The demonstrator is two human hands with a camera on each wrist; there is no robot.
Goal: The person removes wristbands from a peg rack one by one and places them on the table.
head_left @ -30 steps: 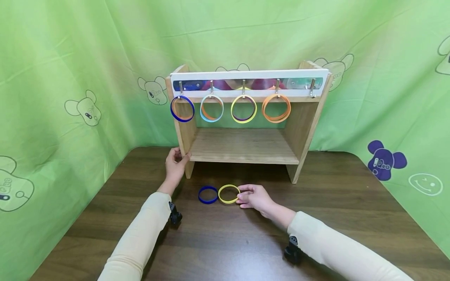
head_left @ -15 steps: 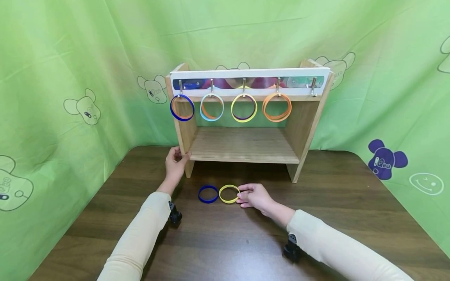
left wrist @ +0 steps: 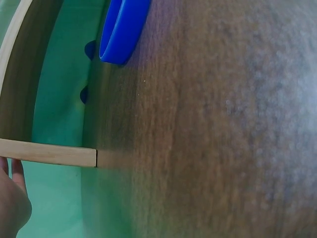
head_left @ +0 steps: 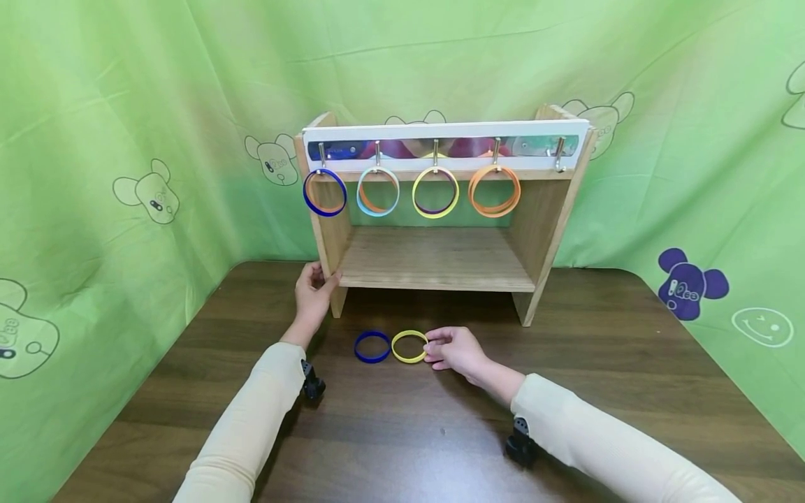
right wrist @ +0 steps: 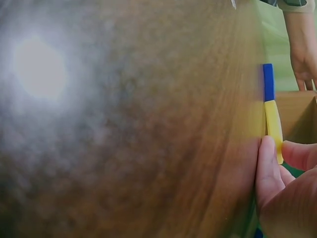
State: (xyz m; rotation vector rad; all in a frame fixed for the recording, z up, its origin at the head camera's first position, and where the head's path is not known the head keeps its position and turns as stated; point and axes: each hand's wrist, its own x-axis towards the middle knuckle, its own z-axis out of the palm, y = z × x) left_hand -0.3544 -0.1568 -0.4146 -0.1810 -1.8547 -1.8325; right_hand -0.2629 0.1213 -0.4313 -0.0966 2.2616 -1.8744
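Observation:
My right hand [head_left: 462,353] pinches the right edge of a yellow silicone wristband [head_left: 410,360] on the brown table. In the right wrist view, thumb and fingers sit on either side of the yellow band [right wrist: 273,121]. A dark blue wristband [head_left: 372,360] lies just left of it, end to end with it in that view. My left hand [head_left: 312,295] grips the front edge of the wooden rack's left side panel [head_left: 323,244], thumb in front and fingers behind. In the left wrist view the fingers are partly hidden by the panel [left wrist: 49,152].
The wooden rack [head_left: 434,262] stands at the table's back. Its white rail [head_left: 440,131] carries several metal hooks. Blue [head_left: 325,214], light blue [head_left: 377,213], yellow [head_left: 435,215] and orange wristbands [head_left: 494,212] hang there; the rightmost hook [head_left: 559,157] is bare. Green cloth surrounds the table.

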